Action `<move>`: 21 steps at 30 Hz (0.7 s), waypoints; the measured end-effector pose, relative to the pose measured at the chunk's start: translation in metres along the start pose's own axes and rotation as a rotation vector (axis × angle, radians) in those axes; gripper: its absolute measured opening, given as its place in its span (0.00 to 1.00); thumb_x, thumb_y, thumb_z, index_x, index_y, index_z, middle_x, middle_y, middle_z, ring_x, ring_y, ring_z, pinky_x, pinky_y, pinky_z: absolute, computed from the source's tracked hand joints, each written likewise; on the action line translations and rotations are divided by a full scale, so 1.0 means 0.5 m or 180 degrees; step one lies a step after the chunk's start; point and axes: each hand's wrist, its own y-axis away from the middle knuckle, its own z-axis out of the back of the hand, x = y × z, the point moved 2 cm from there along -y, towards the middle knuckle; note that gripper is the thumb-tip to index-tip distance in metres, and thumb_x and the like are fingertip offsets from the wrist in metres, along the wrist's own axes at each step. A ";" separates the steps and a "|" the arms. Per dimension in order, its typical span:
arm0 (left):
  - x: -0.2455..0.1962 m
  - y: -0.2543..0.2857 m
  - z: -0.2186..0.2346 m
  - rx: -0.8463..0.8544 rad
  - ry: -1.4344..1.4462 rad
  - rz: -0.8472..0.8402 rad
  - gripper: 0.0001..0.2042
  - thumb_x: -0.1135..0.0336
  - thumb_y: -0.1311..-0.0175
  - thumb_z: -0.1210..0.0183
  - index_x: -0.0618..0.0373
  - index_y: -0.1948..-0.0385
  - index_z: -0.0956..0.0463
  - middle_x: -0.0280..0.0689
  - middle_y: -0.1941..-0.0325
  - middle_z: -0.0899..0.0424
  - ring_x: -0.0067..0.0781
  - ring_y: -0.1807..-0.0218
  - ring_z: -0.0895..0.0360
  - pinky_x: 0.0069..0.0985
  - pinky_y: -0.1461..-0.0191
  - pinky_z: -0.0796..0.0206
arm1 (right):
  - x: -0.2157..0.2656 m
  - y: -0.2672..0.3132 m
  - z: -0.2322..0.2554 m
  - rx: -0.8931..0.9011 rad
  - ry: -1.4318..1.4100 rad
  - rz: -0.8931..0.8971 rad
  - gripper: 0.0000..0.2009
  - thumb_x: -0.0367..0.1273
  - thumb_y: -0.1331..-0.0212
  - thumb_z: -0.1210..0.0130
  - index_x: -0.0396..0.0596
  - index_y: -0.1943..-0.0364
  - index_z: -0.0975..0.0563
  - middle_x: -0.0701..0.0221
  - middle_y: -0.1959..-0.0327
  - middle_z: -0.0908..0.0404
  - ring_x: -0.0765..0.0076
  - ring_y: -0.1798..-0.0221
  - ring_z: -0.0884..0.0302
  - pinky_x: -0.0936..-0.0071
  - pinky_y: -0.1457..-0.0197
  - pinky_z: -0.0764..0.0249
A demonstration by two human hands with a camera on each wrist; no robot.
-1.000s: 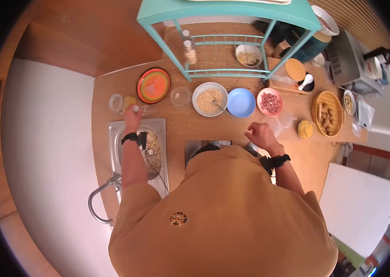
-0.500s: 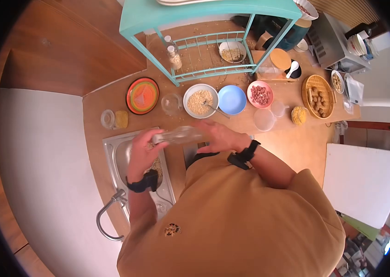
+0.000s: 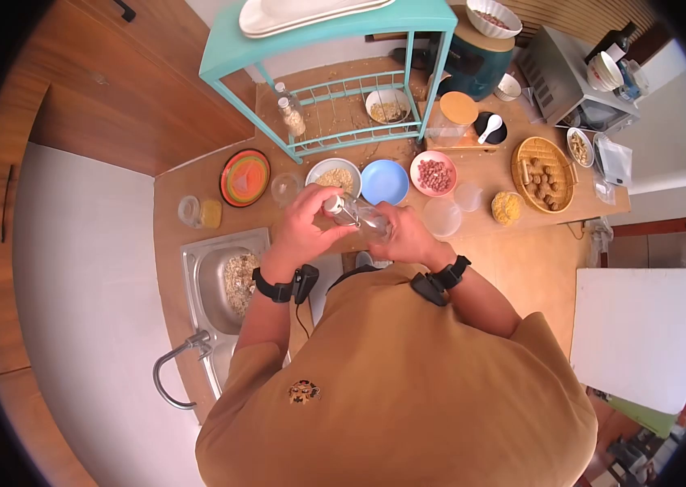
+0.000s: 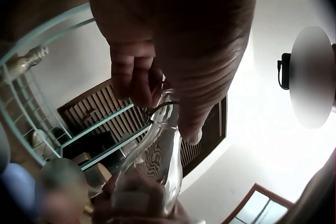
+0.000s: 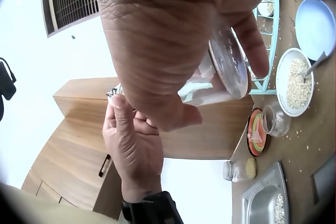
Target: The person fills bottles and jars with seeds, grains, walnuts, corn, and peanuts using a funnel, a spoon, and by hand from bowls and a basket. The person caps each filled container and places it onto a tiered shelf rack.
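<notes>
In the head view, a clear glass bottle (image 3: 367,221) with a white stopper and a wire clip lies sideways between the two hands, in front of the bowls. My left hand (image 3: 301,231) pinches its stopper end between thumb and fingers. The right hand (image 3: 414,235) grips the wide base end. The left wrist view shows the narrow neck and wire clip close by the left thumb, and the bottle (image 4: 173,166) widening toward the other hand. Right fingers curl around the glass base (image 5: 231,64) in the right wrist view.
Behind the hands stand an oat-flake bowl (image 3: 335,161), a blue bowl (image 3: 385,183) and a pink bowl (image 3: 413,174) of reddish nuts. The metal sink (image 3: 203,280) holds spilled flakes at left. A teal rack (image 3: 318,42) rises behind; a wicker tray (image 3: 521,187) sits right.
The left hand has brought the bottle from the counter behind the sink toward the middle. The right hand has moved left and taken hold of its base.
</notes>
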 end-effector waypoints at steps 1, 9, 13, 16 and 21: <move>0.006 -0.007 -0.010 0.0061 0.0276 -0.0085 0.28 0.71 0.56 0.26 0.61 0.51 0.27 0.34 0.57 0.22 0.22 0.63 0.25 0.24 0.61 0.30 | 0.001 0.007 0.012 -0.0005 0.0013 0.0046 0.20 0.32 0.63 0.34 0.39 0.62 0.24 0.57 0.75 0.19 0.57 0.73 0.18 0.68 0.67 0.24; 0.004 0.004 -0.147 -0.0508 0.2642 0.0553 0.14 0.72 0.38 0.40 0.61 0.51 0.27 0.35 0.55 0.24 0.23 0.56 0.24 0.23 0.53 0.28 | -0.006 0.041 0.063 -0.0488 0.0256 -0.0046 0.22 0.33 0.63 0.35 0.38 0.60 0.25 0.56 0.75 0.19 0.54 0.72 0.18 0.66 0.65 0.23; -0.034 0.030 -0.187 -0.1093 0.3378 0.0471 0.14 0.74 0.39 0.42 0.61 0.52 0.29 0.37 0.48 0.28 0.26 0.51 0.26 0.25 0.51 0.29 | -0.022 0.054 0.062 -0.0479 0.0202 -0.0029 0.23 0.34 0.61 0.35 0.38 0.58 0.25 0.57 0.74 0.18 0.56 0.71 0.18 0.67 0.65 0.22; -0.035 0.059 -0.196 -0.1056 0.3167 -0.0028 0.16 0.74 0.41 0.42 0.61 0.51 0.30 0.40 0.43 0.33 0.30 0.45 0.29 0.30 0.43 0.34 | -0.035 0.061 0.058 -0.0299 -0.0183 -0.0313 0.23 0.35 0.60 0.34 0.39 0.57 0.26 0.58 0.74 0.18 0.58 0.71 0.17 0.67 0.66 0.22; -0.035 0.134 -0.229 -0.1267 0.2405 0.0684 0.22 0.71 0.41 0.39 0.61 0.45 0.35 0.39 0.42 0.30 0.30 0.39 0.32 0.31 0.34 0.42 | -0.046 0.073 0.016 -0.0093 -0.0228 0.0128 0.24 0.36 0.58 0.32 0.41 0.55 0.26 0.58 0.71 0.18 0.54 0.71 0.17 0.65 0.66 0.22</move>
